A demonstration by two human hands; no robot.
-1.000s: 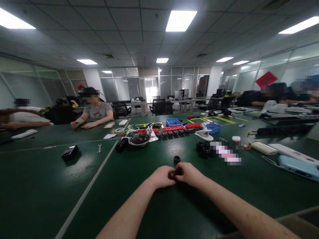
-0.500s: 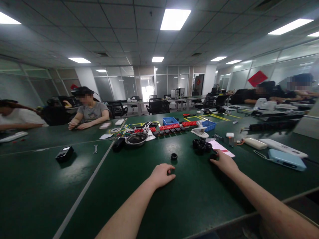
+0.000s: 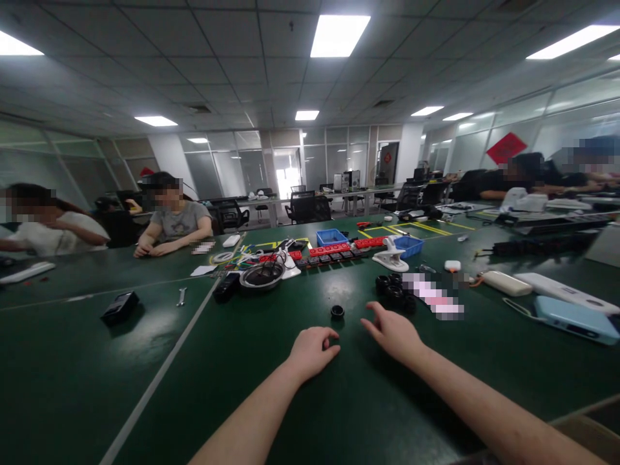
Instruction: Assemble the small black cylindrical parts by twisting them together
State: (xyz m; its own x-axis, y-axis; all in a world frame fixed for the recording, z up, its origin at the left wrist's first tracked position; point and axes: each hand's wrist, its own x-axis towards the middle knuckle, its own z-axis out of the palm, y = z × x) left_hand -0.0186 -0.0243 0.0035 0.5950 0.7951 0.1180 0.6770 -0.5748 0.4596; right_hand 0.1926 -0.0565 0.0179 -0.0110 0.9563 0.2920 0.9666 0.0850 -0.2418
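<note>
A small black cup-like round part (image 3: 338,312) stands alone on the green table (image 3: 271,400). Just in front of it, my left hand (image 3: 314,353) rests on the tabletop, its fingers bent and the thumb apart, holding nothing. To the right of that part is my right hand (image 3: 393,334), with thumb and forefinger spread and nothing seen between them. Beyond my right hand sits a cluster of several black round parts (image 3: 394,294), close beside a pink and white paper (image 3: 433,296). Neither hand touches the lone part.
Blue trays (image 3: 332,237), red-and-black strips (image 3: 334,252) and a white clamp (image 3: 391,257) lie farther back. A round black dish (image 3: 262,276) and cables are left of centre. A light-blue case (image 3: 576,318) lies right, a wrench (image 3: 181,296) left. People sit around the table.
My right hand has moved left from the cluster of black parts toward the lone part, and its fingers have spread. A black part now sits where that hand was. My left hand has barely shifted.
</note>
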